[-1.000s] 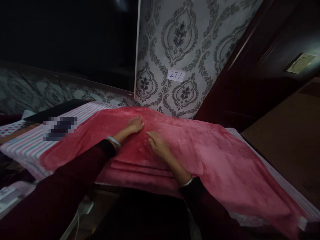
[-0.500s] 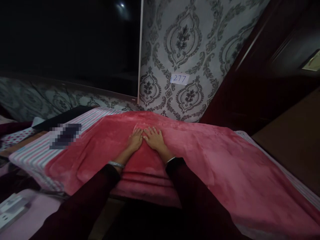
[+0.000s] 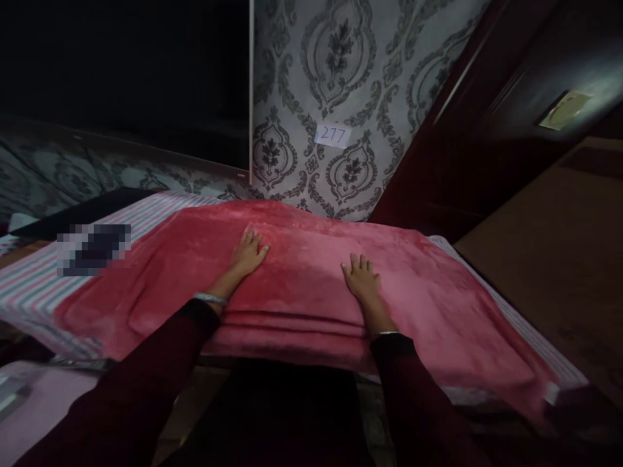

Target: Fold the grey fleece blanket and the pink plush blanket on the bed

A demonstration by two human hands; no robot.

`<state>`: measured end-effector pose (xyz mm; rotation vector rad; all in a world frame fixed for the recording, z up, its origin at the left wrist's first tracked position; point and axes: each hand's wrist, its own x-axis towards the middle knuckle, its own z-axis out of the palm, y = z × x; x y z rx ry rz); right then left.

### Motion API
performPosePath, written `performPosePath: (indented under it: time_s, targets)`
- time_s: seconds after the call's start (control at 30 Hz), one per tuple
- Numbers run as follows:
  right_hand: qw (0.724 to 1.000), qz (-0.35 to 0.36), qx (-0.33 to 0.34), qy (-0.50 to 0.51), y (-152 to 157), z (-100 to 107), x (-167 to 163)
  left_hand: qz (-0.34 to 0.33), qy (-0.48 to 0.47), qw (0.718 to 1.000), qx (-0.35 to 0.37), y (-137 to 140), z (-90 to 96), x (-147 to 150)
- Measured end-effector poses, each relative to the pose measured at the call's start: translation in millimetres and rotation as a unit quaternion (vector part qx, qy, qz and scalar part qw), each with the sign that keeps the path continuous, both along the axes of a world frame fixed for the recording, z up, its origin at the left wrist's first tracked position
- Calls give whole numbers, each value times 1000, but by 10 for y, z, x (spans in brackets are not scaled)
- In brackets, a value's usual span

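Observation:
A plush red-pink blanket (image 3: 302, 272) lies spread in front of me, with layered folds along its near edge. My left hand (image 3: 247, 253) rests flat on its left-centre part, fingers spread and pointing away from me. To the right, my right hand (image 3: 363, 275) lies palm down on the same blanket, its fingers also apart. A wide stretch of the plush fabric separates the two hands. Neither hand grips anything. Under the blanket, a striped cloth (image 3: 34, 279) shows at the left and along the right edge.
A pixelated dark item (image 3: 97, 250) lies on the striped cloth at the left. Behind stand a large black screen (image 3: 126, 78) and patterned wallpaper with a "277" paper label (image 3: 333, 135). Dark red wooden panelling (image 3: 438, 168) and a brown surface (image 3: 545, 259) border the right side.
My hands were side by side at the blanket's centre and are now apart. The right hand has slid to the right across the fabric. The camera view has shifted slightly right and down.

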<state>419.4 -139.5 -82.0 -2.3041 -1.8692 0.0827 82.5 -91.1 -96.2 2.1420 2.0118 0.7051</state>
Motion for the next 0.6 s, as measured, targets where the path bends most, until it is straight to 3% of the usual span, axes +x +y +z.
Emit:
performPosePath:
  time_s: [0.17,0.3,0.47,0.6]
  targets:
    - [999,-15,-20,44,-353,-118,212,-20,7,999,-38,61,59,-15]
    - [994,13,1,109,-503,-257,414,-56,-11,995,-80,18,106,-127]
    - [957,131,91,244,-700,-510,695,-83,-73,989,-103,-393,91,-384]
    - [952,126,105,257,-926,-609,750,-57,-143,985,-78,-810,-16,-586]
